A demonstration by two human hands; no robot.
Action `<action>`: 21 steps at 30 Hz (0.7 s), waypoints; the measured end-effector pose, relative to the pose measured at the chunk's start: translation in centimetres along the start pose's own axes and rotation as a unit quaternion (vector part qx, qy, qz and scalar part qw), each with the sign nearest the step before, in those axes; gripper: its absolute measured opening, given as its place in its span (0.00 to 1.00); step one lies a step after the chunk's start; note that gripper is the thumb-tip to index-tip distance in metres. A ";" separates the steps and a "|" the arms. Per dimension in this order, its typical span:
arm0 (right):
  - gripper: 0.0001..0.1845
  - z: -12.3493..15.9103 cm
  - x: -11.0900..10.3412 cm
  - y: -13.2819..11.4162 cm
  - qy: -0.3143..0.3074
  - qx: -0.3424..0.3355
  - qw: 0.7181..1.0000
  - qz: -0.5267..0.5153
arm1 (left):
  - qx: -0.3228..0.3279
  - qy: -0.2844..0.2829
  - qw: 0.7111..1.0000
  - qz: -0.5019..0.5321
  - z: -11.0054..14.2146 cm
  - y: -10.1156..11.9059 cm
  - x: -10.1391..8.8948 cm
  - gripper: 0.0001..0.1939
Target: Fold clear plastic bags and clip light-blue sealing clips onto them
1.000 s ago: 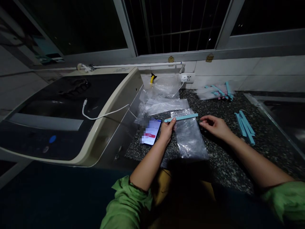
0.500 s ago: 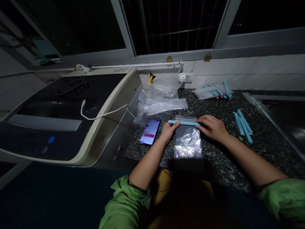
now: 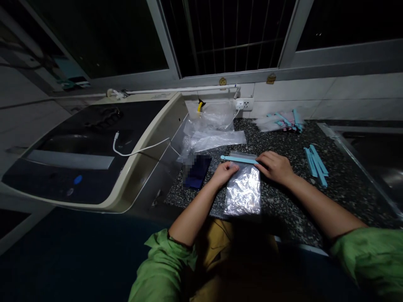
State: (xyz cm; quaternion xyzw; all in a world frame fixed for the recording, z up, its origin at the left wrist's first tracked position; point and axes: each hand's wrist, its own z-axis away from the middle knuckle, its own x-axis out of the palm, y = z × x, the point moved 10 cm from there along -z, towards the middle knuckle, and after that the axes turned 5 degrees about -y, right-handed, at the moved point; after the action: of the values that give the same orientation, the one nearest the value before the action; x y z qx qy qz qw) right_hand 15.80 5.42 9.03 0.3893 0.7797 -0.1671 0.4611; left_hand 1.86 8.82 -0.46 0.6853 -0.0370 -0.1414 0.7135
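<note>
Head view: slim, straight blue strip (image 3: 239, 160) across a crinkled clear bag (image 3: 243, 193).
Long axis crosswise, knobbed end pointing left; right hand (image 3: 276, 167) pinches the other end; left hand (image 3: 223, 173) touches the bag's edge, grip unclear.

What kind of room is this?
Probably a home laundry or utility corner: there's what looks like a washing machine, a speckled stone counter and a window with bars.

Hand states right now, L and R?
Left hand: curled, thumb on the clear bag; firm grip can't be told.
Right hand: closed on the right end of the blue strip.
</note>
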 end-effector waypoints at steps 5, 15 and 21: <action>0.14 -0.6 0.8 0.3 -0.002 0.021 1.000 -0.022 | 0.054 0.133 0.929 -0.342 2.3 3.2 -3.1 0.14; 0.15 -1.5 0.1 3.0 -0.004 0.051 0.999 0.016 | 0.032 0.079 0.985 -0.149 -0.7 2.6 -1.7 0.10; 0.16 -0.6 -0.9 9.5 -0.018 0.133 0.988 0.075 | -0.117 -0.064 0.990 0.046 -4.0 1.2 2.6 0.07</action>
State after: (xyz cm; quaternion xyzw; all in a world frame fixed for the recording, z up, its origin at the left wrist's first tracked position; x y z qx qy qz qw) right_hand 22.92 11.46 11.03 0.5015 0.7107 -0.2412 0.4303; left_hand 5.48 12.02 0.13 0.5841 -0.0968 -0.1555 0.7907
